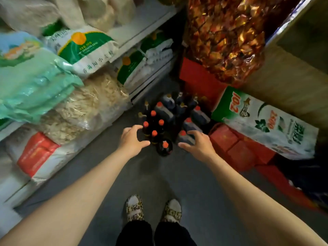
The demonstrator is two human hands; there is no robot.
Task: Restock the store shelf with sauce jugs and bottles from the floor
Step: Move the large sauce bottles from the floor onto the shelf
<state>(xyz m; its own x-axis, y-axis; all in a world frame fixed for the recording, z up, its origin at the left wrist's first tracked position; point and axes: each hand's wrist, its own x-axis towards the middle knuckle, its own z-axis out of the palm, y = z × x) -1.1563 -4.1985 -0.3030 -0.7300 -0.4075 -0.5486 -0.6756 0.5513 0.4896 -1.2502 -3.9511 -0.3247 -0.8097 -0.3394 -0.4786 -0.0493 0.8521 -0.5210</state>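
Bottles (154,129) and jugs (198,115) of dark sauce sit clustered on the floor (177,178) mid-frame. Probably heavy and slick, maybe breakable, so grab necks or handles. Left hand (133,140) and right hand (198,142) hover spread, holding nothing.

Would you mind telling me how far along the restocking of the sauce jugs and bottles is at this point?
Nothing looks shelved yet. The red-capped bottles and the dark jugs all stand clustered on the floor. Both hands are reaching down with spread fingers, the left hand above the bottles and the right hand by the nearest jug, neither gripping anything. The whole cluster is left to lift.
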